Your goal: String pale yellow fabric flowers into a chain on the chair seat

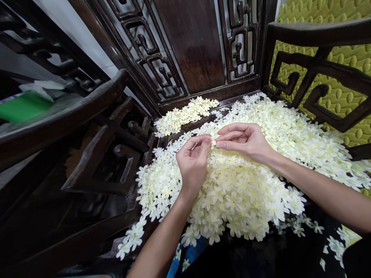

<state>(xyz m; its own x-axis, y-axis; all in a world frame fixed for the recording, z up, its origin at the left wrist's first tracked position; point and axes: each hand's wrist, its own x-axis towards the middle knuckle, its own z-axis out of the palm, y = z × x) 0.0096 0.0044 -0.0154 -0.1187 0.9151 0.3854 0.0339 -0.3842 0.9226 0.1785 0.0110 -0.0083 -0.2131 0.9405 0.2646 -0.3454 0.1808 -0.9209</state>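
Between my two hands is a small white flower piece [213, 139], seen partly edge-on and half covered by fingertips. My left hand [195, 158] pinches it from the left with thumb and forefinger. From the right, the thumb and fingertips of my right hand [246, 141] close on the same piece, the other fingers loosely bent. Under both hands spreads a large heap of white and pale yellow artificial flowers [237, 197]. A smaller cluster of yellowish flowers [188, 114] lies beyond my left hand.
The flowers lie on a dark carved wooden seat with a tall backrest [191, 46]. Carved armrests stand at left [95, 100] and right [321, 31]. Behind the right one is a yellow-green embossed surface [344, 96]. A green item [26, 106] lies far left.
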